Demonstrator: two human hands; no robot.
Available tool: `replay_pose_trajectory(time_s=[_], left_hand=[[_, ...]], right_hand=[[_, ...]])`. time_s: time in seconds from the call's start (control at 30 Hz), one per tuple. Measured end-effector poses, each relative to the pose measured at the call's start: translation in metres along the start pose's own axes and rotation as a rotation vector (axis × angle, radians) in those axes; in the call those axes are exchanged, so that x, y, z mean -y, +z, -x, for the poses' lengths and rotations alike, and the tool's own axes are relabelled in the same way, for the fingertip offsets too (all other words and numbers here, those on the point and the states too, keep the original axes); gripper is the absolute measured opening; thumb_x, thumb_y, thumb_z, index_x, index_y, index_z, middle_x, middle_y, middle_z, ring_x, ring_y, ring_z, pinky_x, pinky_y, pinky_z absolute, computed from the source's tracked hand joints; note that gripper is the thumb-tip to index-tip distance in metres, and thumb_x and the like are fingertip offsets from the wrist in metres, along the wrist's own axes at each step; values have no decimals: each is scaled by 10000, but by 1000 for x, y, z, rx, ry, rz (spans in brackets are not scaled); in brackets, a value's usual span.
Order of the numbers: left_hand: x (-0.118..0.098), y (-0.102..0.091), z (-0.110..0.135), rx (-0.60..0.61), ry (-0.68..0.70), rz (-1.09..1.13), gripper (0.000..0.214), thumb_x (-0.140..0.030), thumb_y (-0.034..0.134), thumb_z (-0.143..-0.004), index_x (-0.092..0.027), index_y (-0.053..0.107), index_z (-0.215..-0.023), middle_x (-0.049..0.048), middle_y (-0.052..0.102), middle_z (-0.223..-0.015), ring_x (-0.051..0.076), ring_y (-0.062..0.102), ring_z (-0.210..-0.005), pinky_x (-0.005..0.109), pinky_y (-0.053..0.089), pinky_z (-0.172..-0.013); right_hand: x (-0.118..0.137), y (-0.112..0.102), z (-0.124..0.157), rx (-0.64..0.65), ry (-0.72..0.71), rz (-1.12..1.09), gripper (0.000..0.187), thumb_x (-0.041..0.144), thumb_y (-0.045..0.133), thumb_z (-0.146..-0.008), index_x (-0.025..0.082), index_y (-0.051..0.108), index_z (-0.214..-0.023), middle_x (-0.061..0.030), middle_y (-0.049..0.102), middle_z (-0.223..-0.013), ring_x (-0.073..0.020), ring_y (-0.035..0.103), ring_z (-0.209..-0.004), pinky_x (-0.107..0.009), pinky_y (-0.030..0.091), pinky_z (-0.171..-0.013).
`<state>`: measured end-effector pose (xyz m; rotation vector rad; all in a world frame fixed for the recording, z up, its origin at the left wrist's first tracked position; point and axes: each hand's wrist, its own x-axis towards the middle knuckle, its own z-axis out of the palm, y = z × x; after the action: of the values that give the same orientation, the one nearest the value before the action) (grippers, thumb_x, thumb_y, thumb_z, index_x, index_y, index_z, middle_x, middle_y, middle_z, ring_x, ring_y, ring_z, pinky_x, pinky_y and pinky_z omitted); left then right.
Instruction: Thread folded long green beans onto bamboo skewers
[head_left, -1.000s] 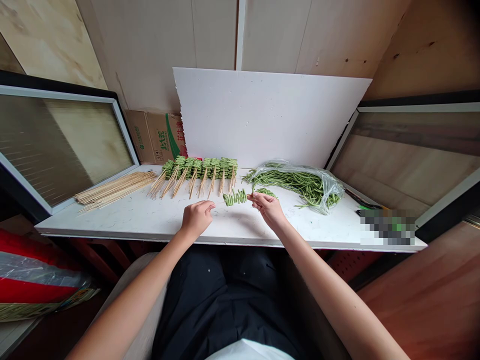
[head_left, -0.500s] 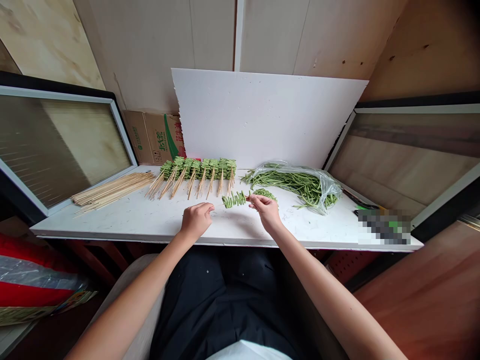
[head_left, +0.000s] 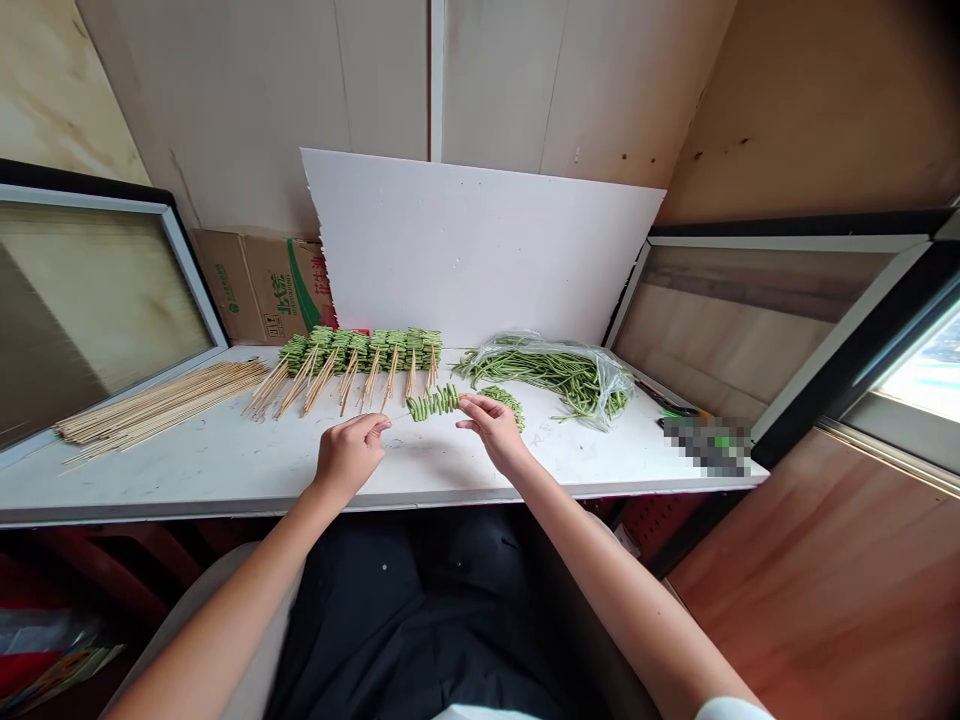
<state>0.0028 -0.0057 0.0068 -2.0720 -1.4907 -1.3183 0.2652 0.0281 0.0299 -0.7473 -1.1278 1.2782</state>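
My left hand [head_left: 346,452] is closed in a pinch on the bare end of a thin bamboo skewer with a row of short green bean pieces [head_left: 433,402] threaded on it. My right hand [head_left: 491,426] is closed at the skewer's other end, fingertips touching the last bean pieces. Both hands hover just above the white table [head_left: 225,470]. A small heap of cut bean pieces [head_left: 508,398] lies right behind my right hand.
A row of finished bean skewers [head_left: 360,355] lies behind my hands. Bare bamboo sticks [head_left: 157,400] are piled at the left. A plastic bag of long green beans [head_left: 555,368] sits at the right, a cardboard box [head_left: 262,285] and a white board [head_left: 472,245] behind.
My view has turned to the right, so everything has shifted left in the picture. Both hands keep their hold on the bean skewer, close to the same spot on the table.
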Motion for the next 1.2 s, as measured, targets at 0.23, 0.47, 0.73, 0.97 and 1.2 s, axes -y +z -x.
replay_pose_trajectory(time_s=[0.23, 0.47, 0.73, 0.97, 1.2], left_hand=[[3, 8, 5, 49, -31, 19, 274, -149, 522, -889, -239, 781, -878, 25, 831, -903, 232, 777, -813, 293, 564, -734], [7, 11, 6, 96, -67, 16, 263, -172, 520, -897, -240, 774, -899, 29, 830, -905, 236, 770, -808, 289, 549, -733], [26, 13, 7, 142, -99, -90, 279, -191, 512, -907, -251, 784, -917, 44, 832, -936, 246, 767, -812, 282, 536, -688], [33, 15, 9, 164, -80, -180, 285, -178, 510, -894, -245, 784, -936, 48, 835, -963, 248, 772, -811, 274, 527, -658], [33, 14, 10, 179, -81, -183, 310, -177, 496, -882, -244, 791, -945, 49, 835, -970, 262, 778, -827, 291, 538, -658]], right_hand=[[-11, -8, -4, 26, 52, 48, 303, 400, 905, -673, 220, 820, -901, -81, 762, -1173, -187, 668, -963, -254, 517, -693], [-5, -40, -24, -38, -34, 386, 383, 470, 762, -782, 201, 808, -1050, -91, 802, -1026, -228, 695, -929, -305, 529, -723], [30, -123, -62, -223, -243, 1149, 312, 277, 579, -916, 162, 795, -1110, -131, 798, -1020, -273, 687, -917, -388, 504, -878], [35, -141, -98, -56, -159, 1764, 410, 160, 579, -972, 142, 682, -1368, -194, 779, -1102, -330, 607, -1223, -352, 466, -869], [22, -128, -119, 139, -103, 1744, 397, 35, 617, -916, 183, 751, -1259, -137, 805, -962, -298, 606, -1206, -311, 448, -870]])
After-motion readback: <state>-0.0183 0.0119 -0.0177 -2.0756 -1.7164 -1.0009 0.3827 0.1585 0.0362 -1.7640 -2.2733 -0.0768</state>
